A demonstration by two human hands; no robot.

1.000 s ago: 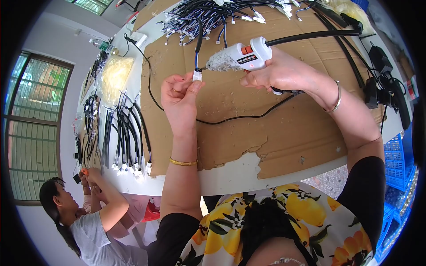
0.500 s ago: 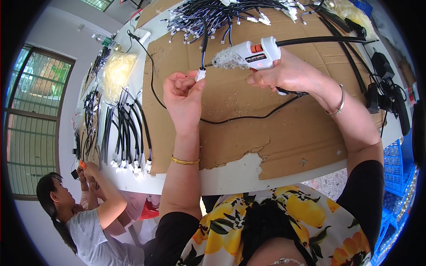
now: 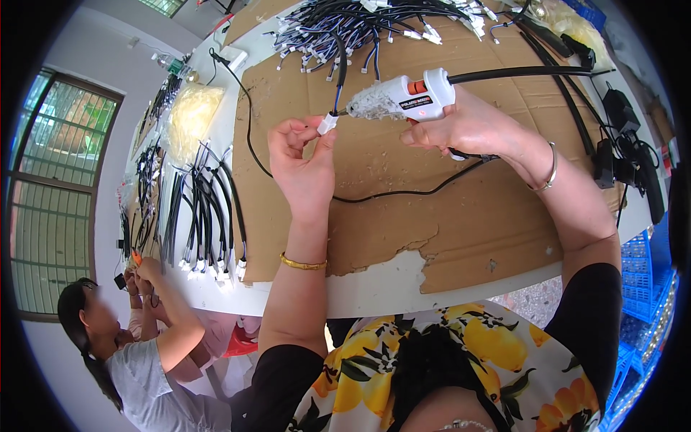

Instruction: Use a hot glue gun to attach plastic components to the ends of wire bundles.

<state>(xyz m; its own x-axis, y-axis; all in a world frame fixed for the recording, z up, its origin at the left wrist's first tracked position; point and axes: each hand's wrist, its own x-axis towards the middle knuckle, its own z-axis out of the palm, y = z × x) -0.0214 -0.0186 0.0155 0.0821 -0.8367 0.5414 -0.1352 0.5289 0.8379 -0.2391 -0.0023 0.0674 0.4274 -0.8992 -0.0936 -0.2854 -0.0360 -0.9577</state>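
Observation:
Between thumb and fingers, my left hand pinches a small white connector. Blue and white wires in a black sleeve rise from it toward the far pile. My right hand grips a white hot glue gun by its handle, fingers wrapped round it. The gun's nozzle points left and meets the connector's wire end, or sits just beside it. Clumps of dried glue coat the front of the gun. A black glue stick sticks out of its back.
Brown cardboard with a torn near edge covers the white table. A heap of wire harnesses lies at the far side, more harnesses at left. Black adapters crowd the right. A co-worker sits at left.
The connector and my left hand have shifted slightly right and down. The glue gun has moved slightly down with my right hand, its nozzle staying at the connector.

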